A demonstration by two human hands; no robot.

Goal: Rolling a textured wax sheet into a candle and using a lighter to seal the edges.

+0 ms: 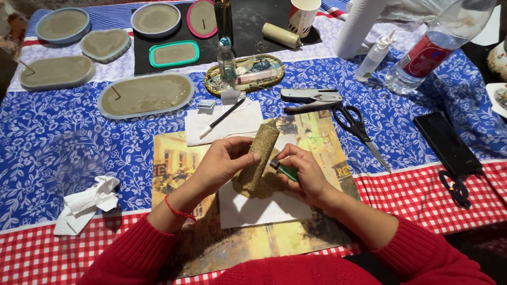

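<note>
- The left hand (pixel 224 161) has its grip closed round a glitter-coated cylinder (pixel 259 158), held tilted just above a white paper sheet (pixel 259 208).
- The right hand (pixel 303 177) pinches a small green lighter (pixel 285 170), its tip touching the cylinder's side.
- Loose glitter lies on the sheet beneath.
- Scissors (pixel 359 129) lie near, to the right, on the counter (pixel 63 142).
- A crumpled tissue (pixel 87 203) lies well apart, left.

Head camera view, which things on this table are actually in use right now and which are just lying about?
In use:
- gritty tan cylinder, in the left hand
- small green lighter, in the right hand
- white paper sheet beneath

Lying about:
- black-handled scissors
- crumpled white tissue
- black phone
- clear plastic bottle
</note>
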